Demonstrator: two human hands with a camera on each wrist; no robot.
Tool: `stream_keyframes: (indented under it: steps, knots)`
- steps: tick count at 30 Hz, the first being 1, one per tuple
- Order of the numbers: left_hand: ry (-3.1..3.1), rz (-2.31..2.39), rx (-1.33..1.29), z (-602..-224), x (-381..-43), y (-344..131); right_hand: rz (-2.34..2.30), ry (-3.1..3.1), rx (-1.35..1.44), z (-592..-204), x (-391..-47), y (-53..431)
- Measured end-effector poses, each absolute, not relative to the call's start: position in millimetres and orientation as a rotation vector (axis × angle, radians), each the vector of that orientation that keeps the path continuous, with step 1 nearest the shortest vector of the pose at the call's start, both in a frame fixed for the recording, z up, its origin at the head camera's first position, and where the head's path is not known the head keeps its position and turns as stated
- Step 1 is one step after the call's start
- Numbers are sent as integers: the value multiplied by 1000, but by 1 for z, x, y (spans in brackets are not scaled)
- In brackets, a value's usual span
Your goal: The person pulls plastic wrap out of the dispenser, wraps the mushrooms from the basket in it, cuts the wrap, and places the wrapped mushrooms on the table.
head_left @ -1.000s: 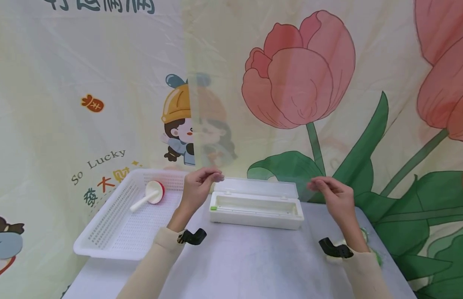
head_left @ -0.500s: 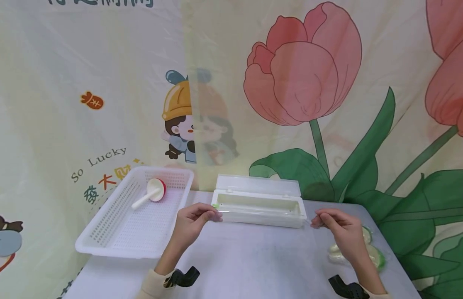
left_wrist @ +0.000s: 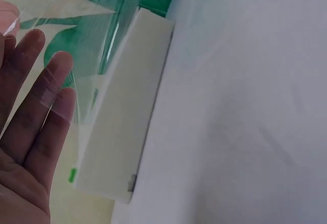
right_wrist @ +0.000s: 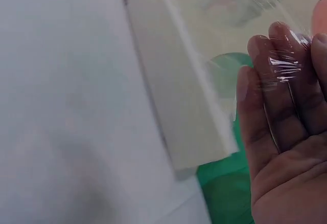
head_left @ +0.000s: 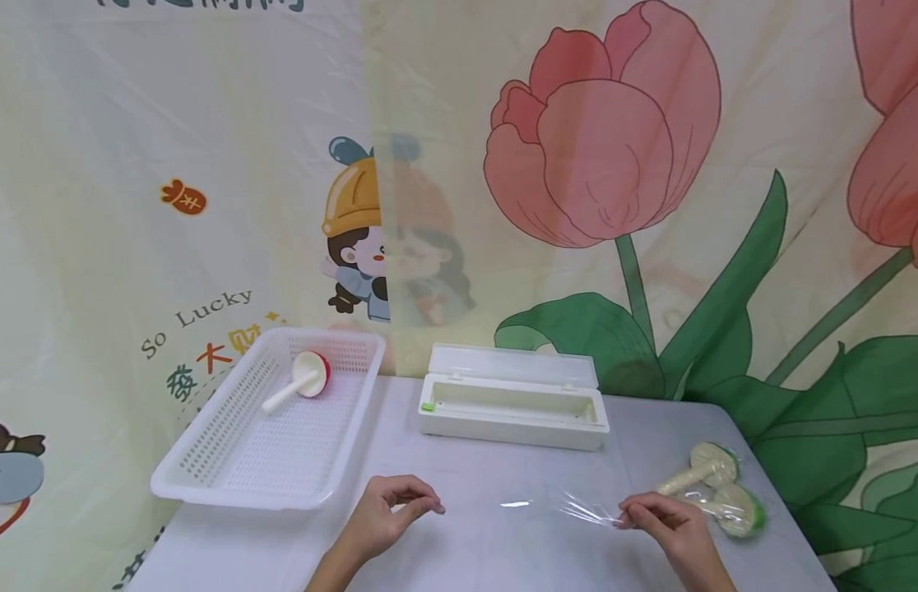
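Above the tabletop (head_left: 770,567), in front of the long white box (head_left: 511,425), we have the clear film (head_left: 583,507) spanning our two hands. Hard to see, mostly glare streaks near the right side. Left hand (head_left: 385,522): thumb and forefinger pinching one end; left wrist view shows the other three fingers fairly straight, film lying across them. Right hand (head_left: 675,534): similar pinch on the other end, film creased over the fingers. We can't trace the film's lower edge. Box lid (head_left: 512,367) is tipped back open, green tab (head_left: 428,407) at the box's left end. To our right, two handled pieces in clear wrap (head_left: 736,511) lie side by side; to our left, a red and white handled piece (head_left: 311,374) sits in the perforated basket (head_left: 240,499).

Handling, our read: near weightless, limp, clingy more than slippery, quick to fold and stick to itself, tears or stretches if we yank. Best hold is a light fingertip pinch at opposite edges, steady low tension. We'd keep spare fingers off it, since it likely grabs whatever it touches
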State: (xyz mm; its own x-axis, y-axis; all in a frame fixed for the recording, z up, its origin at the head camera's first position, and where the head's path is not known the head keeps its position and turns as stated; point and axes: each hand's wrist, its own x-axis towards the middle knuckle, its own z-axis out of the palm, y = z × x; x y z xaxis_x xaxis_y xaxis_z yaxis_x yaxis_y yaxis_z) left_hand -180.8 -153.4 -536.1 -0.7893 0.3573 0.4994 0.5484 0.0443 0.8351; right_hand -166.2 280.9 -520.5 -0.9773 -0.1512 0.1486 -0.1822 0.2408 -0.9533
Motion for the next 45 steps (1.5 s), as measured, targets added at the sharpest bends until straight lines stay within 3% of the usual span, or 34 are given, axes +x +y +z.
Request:
stream_keyframes:
  steps: [15, 31, 45]
  knots:
    - [-2462, -1644, -938, -590, -167, -174, 1900, -2872, 352, -575, -157, 286]
    - [-2521, -1008, -1197, -588, -166, -178, 1656, -3080, 577, -582, -157, 292]
    - [-2611, -709, -1096, -587, -155, -185, 1581, -3107, 374, -581, -144, 296]
